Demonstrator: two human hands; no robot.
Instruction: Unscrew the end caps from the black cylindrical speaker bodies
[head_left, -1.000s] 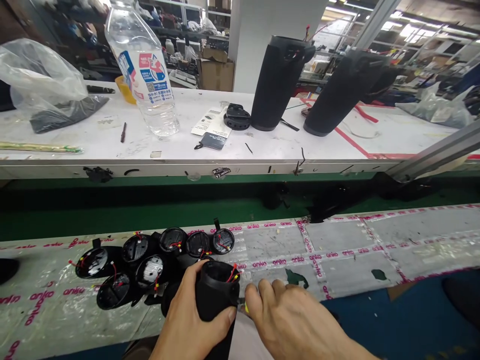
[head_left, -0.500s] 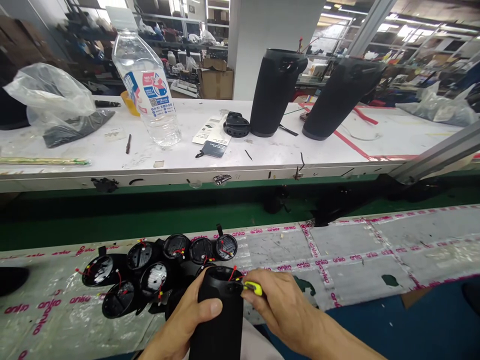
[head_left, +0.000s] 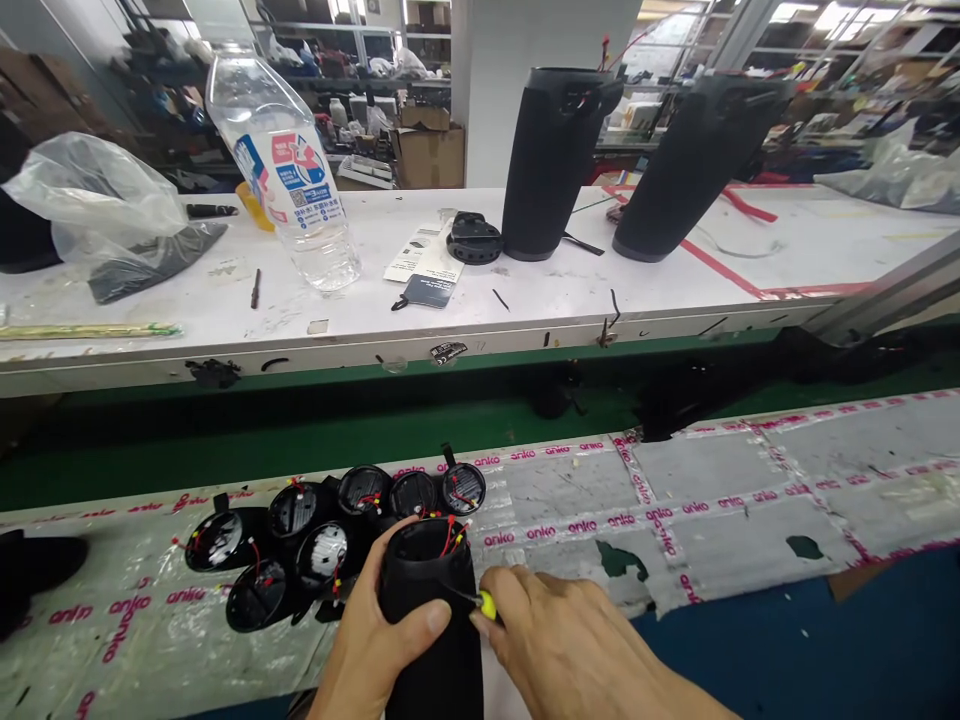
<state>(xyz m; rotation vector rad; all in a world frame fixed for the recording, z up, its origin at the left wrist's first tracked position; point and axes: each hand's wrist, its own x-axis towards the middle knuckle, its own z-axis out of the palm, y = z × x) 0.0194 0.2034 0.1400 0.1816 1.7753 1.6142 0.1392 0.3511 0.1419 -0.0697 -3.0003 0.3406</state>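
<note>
My left hand (head_left: pixel 394 625) is wrapped round a black cylindrical speaker housing (head_left: pixel 435 655), its thumb across the near side. The housing stands tilted with its open top up, and red wires (head_left: pixel 451 535) with small connectors stick out of the rim. In my right hand (head_left: pixel 559 630) is a yellow-handled tool (head_left: pixel 487 604) with a thin shaft, mostly hidden by the fingers. Its tip meets the housing's right side just below the rim; the exact contact is too small to tell. Several similar open black housings (head_left: pixel 259 595) with red wires lie to the left.
The lower surface is covered in grey plastic sheeting (head_left: pixel 559 570) with pink printed tape. On the white shelf (head_left: pixel 390 310) stand a water bottle (head_left: pixel 300 200), two black speaker housings (head_left: pixel 551 170), a round black part (head_left: pixel 474 240), paper tags (head_left: pixel 427 290) and a plastic bag (head_left: pixel 105 200).
The tool's tip and my right hand have moved slightly down and left along the housing. The red wires now stand inside the rim. The view has shifted a little.
</note>
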